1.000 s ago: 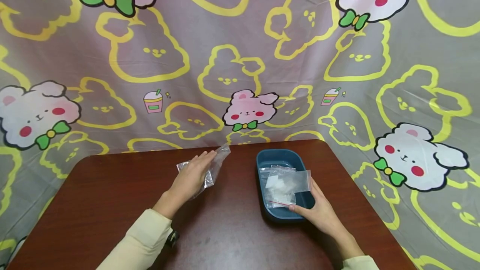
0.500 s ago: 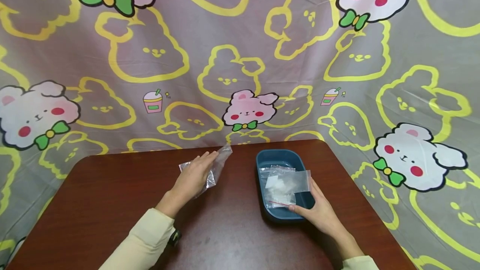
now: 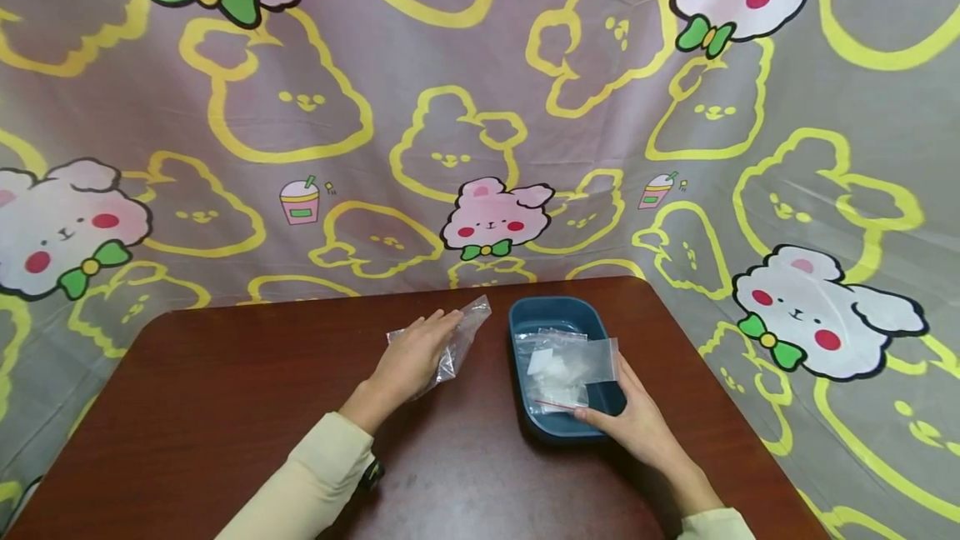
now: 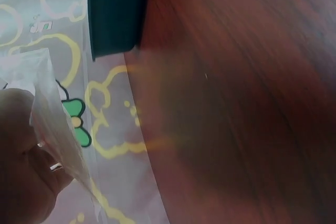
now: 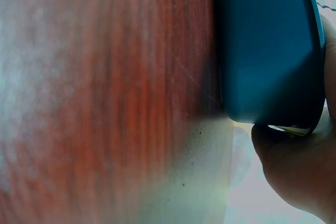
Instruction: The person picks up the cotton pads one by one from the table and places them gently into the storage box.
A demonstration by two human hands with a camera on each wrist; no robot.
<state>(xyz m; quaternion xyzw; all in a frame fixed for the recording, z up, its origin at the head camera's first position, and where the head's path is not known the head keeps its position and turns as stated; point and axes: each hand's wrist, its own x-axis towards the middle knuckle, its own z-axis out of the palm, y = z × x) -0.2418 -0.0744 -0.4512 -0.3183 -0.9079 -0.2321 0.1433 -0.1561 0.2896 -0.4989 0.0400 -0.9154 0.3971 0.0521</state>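
My left hand [image 3: 412, 361] holds a clear plastic bag [image 3: 468, 327] above the table, left of the dark blue bin. In the left wrist view, the bag [image 4: 58, 124] lies against the fingers, part of it hidden by the hand. On the table to the right stands the rectangular dark blue bin [image 3: 528, 302], with several small clear zip bags [image 3: 562, 369] in it, some with whitish contents. My right hand [image 3: 648, 427] grips the bin's near right corner, the thumb by the front rim. One zip bag reaches over the right rim to its fingers.
The reddish-brown wooden table [image 3: 247, 390] has rounded far corners. A patterned cloth [image 3: 420, 48] with cartoon animals hangs behind it and along its right side. A dark band [image 3: 371, 473] sits at the left wrist.
My left hand has moved to the right with the plastic bag, nearer to the bin. My right hand and the bin stay in place; the head view has shifted slightly.
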